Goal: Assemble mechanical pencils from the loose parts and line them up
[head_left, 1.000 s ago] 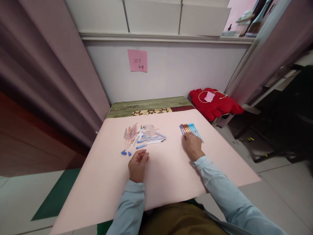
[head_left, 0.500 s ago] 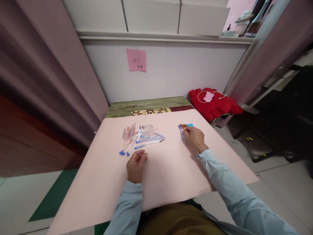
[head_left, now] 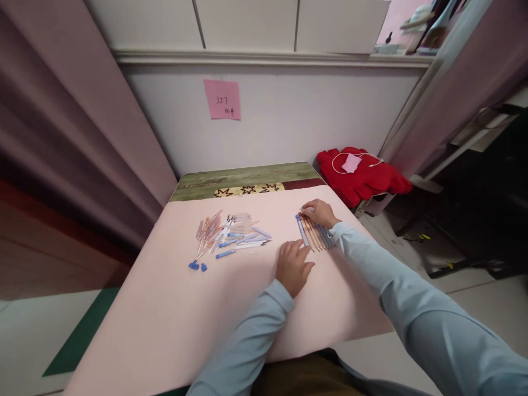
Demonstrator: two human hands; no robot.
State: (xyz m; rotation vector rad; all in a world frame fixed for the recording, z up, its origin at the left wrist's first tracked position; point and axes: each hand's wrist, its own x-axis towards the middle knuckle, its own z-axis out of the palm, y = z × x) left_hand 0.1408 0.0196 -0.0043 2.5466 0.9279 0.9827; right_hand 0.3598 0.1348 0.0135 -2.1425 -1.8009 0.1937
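On the right of the table lies a row of pens (head_left: 312, 232), side by side, with blue, brown and greyish barrels. The leftmost is a pen with a blue cap and pale barrel (head_left: 302, 231). My right hand (head_left: 320, 213) rests over the far ends of the row, fingers extended and covering some of the caps. Close to the near end of the blue-capped pen is my left hand (head_left: 293, 268), its fingers spread and holding nothing. A loose heap of pens and pen parts (head_left: 229, 236) lies to the left, with a few small blue pieces (head_left: 198, 266) in front.
A pale pink sheet (head_left: 165, 308) covers most of the table. Past its far edge shows a green wood-patterned tabletop (head_left: 247, 177). Red cloth (head_left: 355, 179) with a white cable lies beyond the right corner. A pink note (head_left: 223, 99) is stuck to the wall.
My left hand has moved right, from below the heap to the row, and its fingers have spread. My right hand has slid up to the far ends, uncovering the pens. The view has shifted slightly.
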